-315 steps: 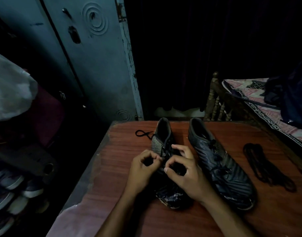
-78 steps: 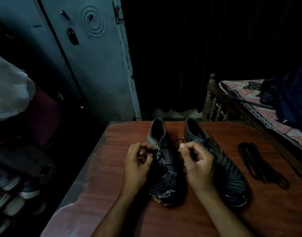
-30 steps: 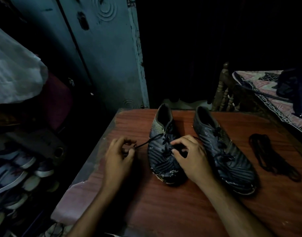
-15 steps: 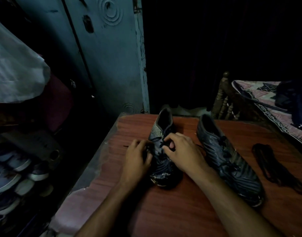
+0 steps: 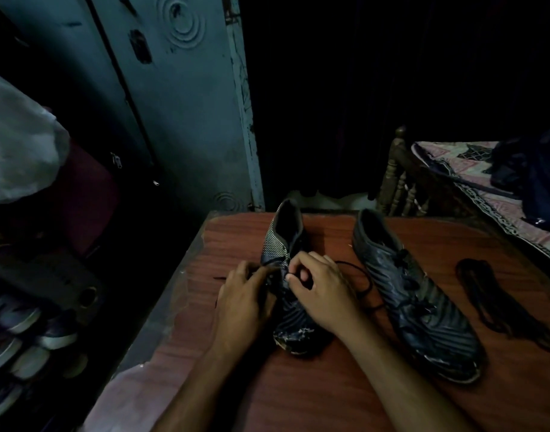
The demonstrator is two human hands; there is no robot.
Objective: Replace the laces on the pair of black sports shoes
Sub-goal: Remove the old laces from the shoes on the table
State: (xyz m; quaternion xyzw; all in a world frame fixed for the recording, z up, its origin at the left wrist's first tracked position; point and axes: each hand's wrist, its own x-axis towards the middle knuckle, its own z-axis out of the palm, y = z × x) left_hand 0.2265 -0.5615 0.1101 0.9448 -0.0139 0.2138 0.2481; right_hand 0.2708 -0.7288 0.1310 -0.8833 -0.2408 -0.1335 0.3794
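left hand (image 5: 244, 299): pinching thin black lace (image 5: 362, 277) | right hand (image 5: 322, 289): pinching same lace | over left black striped sports shoe (image 5: 294, 322) | reddish wooden counter (image 5: 345, 388)

Two black shoes (image 5: 290, 294) (image 5: 414, 294), one loose lace bundle (image 5: 501, 307), two hands (image 5: 242, 302) (image 5: 325, 291).

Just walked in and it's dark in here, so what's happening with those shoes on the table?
A person is lacing the left-hand shoe on the wooden table. Both hands work at its eyelets: the left hand and the right hand each pinch the black lace, which loops out toward the other shoe. That shoe sits laced alongside. A loose bundle of dark laces lies further right.
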